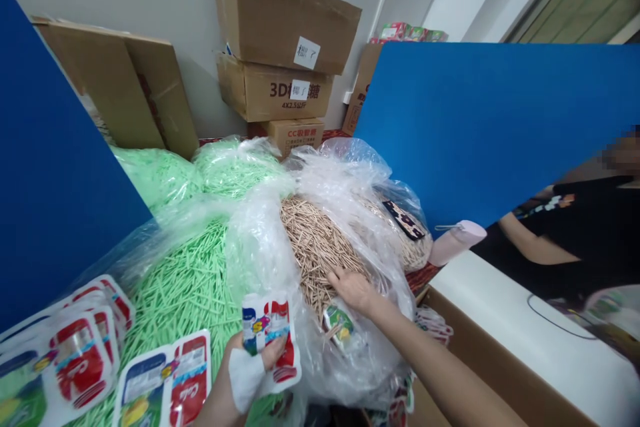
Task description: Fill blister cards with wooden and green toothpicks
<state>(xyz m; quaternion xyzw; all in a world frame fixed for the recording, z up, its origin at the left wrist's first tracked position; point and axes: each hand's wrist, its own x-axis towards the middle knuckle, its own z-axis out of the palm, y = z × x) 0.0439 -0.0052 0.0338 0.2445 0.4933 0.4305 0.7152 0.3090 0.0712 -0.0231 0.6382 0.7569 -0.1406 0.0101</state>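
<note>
My left hand [267, 357], with a white wrap around its thumb side, grips a printed candy pouch [273, 320] in blue, red and white. My right hand [353, 288] reaches over a heap of thin brown sticks [320, 240] in a clear plastic bag [265, 233]. Its fingers are stretched out and their tips touch the sticks; nothing is visibly held. Just below that hand lies a green and yellow pouch [340, 327] with a few sticks by it. Thin green sticks [195, 280] fill the bag on the left, and more printed pouches [167, 377] lie on them.
Cardboard boxes [285, 13] are stacked against the wall. Blue panels [500, 120] stand at both sides. A pink cylinder [457, 242] and a patterned phone-like item [404, 220] are at right. An open carton [480, 353] adjoins a white surface [540, 327]. Another person [580, 233] sits beyond.
</note>
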